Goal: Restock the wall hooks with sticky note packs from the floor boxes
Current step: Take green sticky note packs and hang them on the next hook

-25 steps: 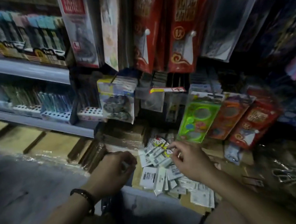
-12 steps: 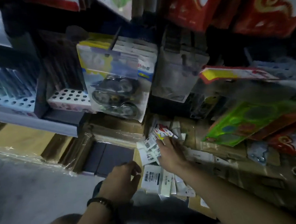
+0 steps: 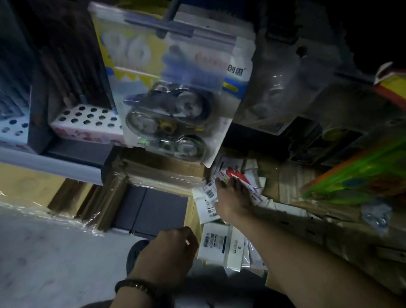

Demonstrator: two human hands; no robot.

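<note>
Right hand [image 3: 233,198] rests on sticky note packs [image 3: 215,242] heaped in the floor box [image 3: 284,180], grip unclear in the blur; left hand [image 3: 169,251] hovers loosely curled, empty. The packs look light and slippery, best pinched by the header.

Sticky note packs [image 3: 215,239] are white with black barcodes; the blister card [image 3: 372,174] is bright green.

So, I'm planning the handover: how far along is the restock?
Done: nothing I can see; no sticky note pack shows on a hook. In hand: the right hand is among the loose packs in the floor box, though its grip is unclear. The left hand hovers beside them. Left: nearly everything, since many packs lie loose there.
</note>
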